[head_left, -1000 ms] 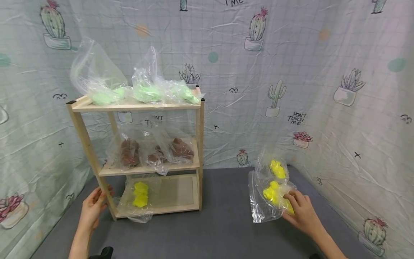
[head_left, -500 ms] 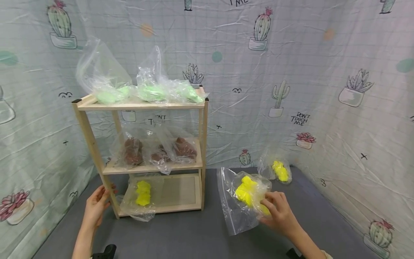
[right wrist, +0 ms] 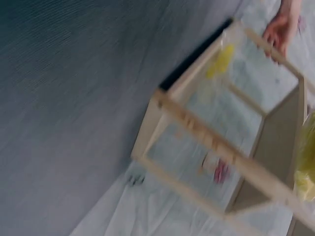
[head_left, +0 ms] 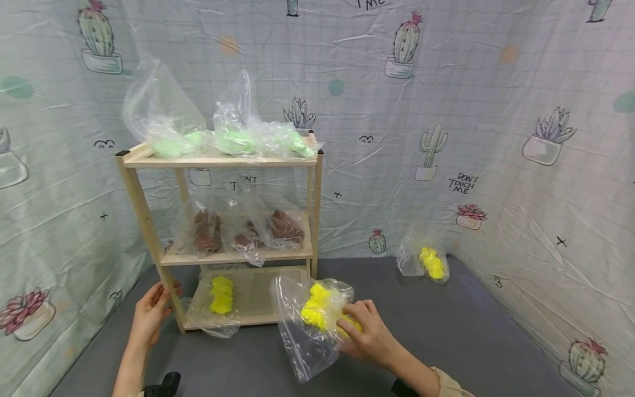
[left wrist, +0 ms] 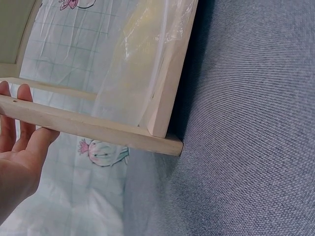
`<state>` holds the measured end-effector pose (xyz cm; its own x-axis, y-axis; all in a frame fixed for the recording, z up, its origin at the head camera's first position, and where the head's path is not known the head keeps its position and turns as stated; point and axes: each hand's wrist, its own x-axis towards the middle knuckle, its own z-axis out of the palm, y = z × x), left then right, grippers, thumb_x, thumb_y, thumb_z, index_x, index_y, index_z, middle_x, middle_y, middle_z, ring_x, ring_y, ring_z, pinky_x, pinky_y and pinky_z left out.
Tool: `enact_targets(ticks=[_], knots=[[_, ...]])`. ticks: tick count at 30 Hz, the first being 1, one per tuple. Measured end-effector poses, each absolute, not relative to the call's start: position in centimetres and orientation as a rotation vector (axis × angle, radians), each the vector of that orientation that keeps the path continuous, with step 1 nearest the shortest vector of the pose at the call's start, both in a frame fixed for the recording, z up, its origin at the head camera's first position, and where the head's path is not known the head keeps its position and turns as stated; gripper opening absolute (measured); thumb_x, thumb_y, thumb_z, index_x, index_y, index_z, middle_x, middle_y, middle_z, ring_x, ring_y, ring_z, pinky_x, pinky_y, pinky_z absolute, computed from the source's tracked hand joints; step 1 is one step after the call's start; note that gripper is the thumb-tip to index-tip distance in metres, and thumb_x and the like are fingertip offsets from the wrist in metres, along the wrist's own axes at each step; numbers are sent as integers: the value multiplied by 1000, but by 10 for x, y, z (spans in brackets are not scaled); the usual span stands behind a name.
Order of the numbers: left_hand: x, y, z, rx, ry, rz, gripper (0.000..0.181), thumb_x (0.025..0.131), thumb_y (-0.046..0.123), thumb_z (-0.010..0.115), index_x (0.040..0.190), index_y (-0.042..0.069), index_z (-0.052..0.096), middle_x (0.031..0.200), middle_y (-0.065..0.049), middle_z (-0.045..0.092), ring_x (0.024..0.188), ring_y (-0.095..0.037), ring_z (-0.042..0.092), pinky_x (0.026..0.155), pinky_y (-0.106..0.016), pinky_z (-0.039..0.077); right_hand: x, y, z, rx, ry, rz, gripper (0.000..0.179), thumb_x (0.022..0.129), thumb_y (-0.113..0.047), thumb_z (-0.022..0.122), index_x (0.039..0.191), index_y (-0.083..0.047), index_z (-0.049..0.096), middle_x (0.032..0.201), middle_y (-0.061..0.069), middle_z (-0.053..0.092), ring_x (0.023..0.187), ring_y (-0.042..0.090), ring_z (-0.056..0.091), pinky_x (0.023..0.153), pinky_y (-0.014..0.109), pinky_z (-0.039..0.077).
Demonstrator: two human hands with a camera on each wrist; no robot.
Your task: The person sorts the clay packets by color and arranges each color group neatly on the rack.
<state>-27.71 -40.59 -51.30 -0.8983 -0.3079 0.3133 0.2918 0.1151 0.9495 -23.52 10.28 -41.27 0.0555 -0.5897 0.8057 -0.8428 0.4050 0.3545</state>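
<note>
My left hand (head_left: 150,310) grips the front left post of a wooden three-tier shelf (head_left: 233,258), low down; in the left wrist view its fingers (left wrist: 24,93) reach round the post. My right hand (head_left: 369,336) pinches a clear zip bag (head_left: 307,353) with yellow lumps (head_left: 317,309) inside, held in front of the shelf's lower right corner. On the bottom tier, at the left, lies another bag of yellow lumps (head_left: 221,295). In the right wrist view the held yellow bag (right wrist: 306,162) shows only at the right edge, blurred.
Bags with pale green lumps (head_left: 235,142) sit on the top tier. Bags with brown lumps (head_left: 207,230) fill the middle tier. One more yellow-filled bag (head_left: 432,263) lies at the back right of the dark grey tabletop (head_left: 446,325). A cactus-print curtain (head_left: 377,182) surrounds the table.
My right hand has carried the yellow-filled zip bag leftward from the table's right side to the shelf's front. My left hand stays on the post. The view has shifted slightly.
</note>
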Motion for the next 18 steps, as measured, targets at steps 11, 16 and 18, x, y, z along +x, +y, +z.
enact_targets(ticks=[11,16,18], knots=[[-228,-355,-442,-121,-1974,-1820,32,93,23,44,124,15,50,98,25,59,89,10,57,66,-11,43,-248,25,-421,1209,-1791,184,46,54,-26,71,92,-14,47,92,4,45,77,14,39,66,28,25],[-224,-351,-439,-153,-1897,-1882,30,93,20,44,121,14,52,100,23,60,89,8,58,66,-12,44,-259,-6,-426,1175,-1829,142,40,61,-25,65,93,-14,44,93,4,45,78,15,40,64,28,24],[-223,-351,-440,-138,-1905,-1869,33,92,22,45,123,11,50,101,23,60,89,8,58,66,-12,44,-264,-16,-428,1160,-1863,122,40,64,-25,64,96,-14,43,95,4,45,80,15,41,65,29,24]])
